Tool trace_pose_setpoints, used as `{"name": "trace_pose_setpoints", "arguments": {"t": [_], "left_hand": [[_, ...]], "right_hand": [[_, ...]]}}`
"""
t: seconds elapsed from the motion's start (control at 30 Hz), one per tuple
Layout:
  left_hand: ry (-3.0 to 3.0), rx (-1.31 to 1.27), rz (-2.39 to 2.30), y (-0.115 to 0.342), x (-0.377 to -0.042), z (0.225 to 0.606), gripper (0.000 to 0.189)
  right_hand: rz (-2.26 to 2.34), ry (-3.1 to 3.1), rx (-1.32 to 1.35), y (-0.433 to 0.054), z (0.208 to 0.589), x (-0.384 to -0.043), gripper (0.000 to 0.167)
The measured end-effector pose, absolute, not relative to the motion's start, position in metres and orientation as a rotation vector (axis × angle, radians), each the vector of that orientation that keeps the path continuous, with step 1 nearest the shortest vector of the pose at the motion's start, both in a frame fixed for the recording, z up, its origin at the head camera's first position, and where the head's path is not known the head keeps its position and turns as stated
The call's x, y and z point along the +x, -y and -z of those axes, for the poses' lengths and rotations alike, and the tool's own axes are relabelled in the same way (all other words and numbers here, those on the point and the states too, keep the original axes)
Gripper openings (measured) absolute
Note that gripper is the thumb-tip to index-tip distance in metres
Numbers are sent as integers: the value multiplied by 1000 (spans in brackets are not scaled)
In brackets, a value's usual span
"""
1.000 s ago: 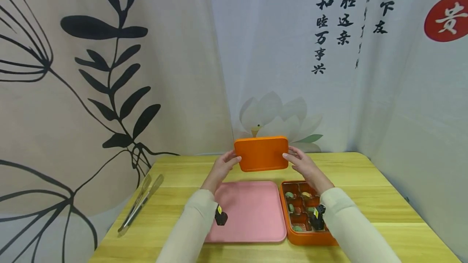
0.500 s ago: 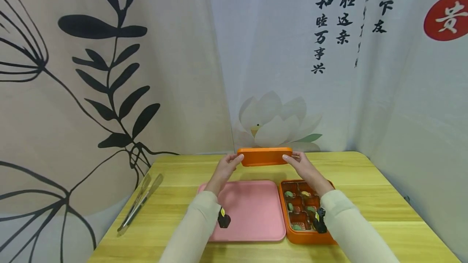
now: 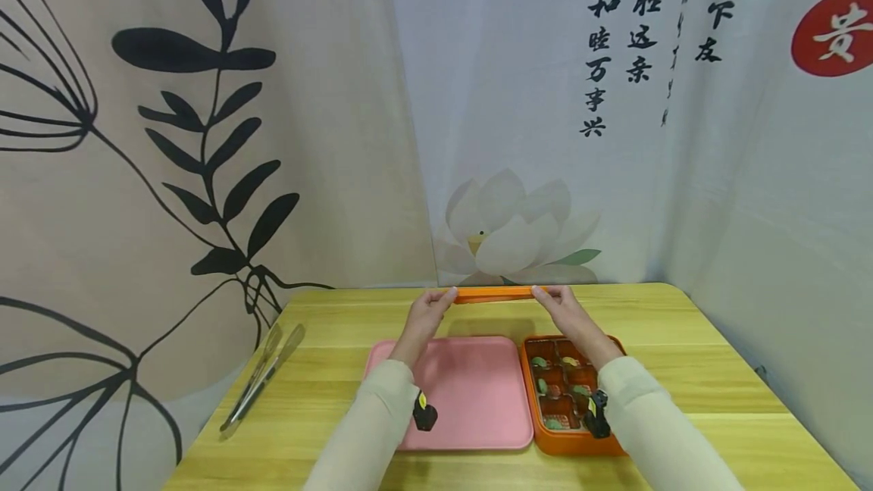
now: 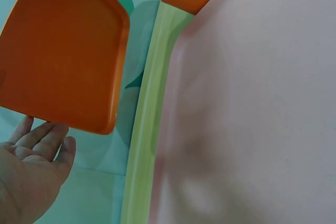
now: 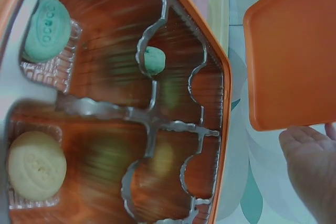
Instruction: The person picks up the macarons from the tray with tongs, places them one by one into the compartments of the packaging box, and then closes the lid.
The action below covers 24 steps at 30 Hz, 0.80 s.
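Both hands hold an orange rectangular box lid (image 3: 494, 294) up over the far part of the table, one at each short end. My left hand (image 3: 426, 317) pinches its left end, and my right hand (image 3: 567, 316) pinches its right end. From the head view the lid appears nearly edge-on. In the left wrist view the lid (image 4: 63, 51) shows its flat face and raised rim, with the left hand's fingers at its edge. Below the right forearm stands the open orange box (image 3: 573, 442); its clear divided insert holds several green and cream round pieces, such as a cream one (image 5: 37, 165).
A pink tray (image 3: 470, 392) lies on the wooden table (image 3: 709, 370), just left of the orange box. Metal tongs (image 3: 262, 381) rest near the table's left edge. A printed curtain (image 3: 341, 135) hangs behind the table and along its sides.
The lid has tipped from showing its broad face to nearly edge-on in the head view and come slightly lower. Both hands keep their hold at its ends.
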State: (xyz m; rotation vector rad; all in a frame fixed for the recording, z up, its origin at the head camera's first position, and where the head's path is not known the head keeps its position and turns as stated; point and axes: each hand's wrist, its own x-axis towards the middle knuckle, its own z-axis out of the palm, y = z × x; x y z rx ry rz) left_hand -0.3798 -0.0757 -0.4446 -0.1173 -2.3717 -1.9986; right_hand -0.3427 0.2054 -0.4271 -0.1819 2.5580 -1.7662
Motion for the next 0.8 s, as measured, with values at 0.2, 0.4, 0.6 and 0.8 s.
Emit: {"name": "trace_pose_setpoints", "arguments": {"t": [0.2, 0.4, 0.6, 0.8], "left_hand": [[2353, -222, 2032, 70, -377, 442, 73], [2390, -298, 2067, 61, -371, 438, 77], [2401, -381, 2083, 51, -361, 435, 76], [2386, -511, 2129, 42, -349, 435, 74]], "right_hand": [[1735, -2556, -191, -217, 420, -336, 92], [1691, -2573, -268, -236, 413, -326, 84], [1635, -2598, -290, -258, 413, -316, 80], [1589, -2608, -256, -274, 416, -303, 83]]}}
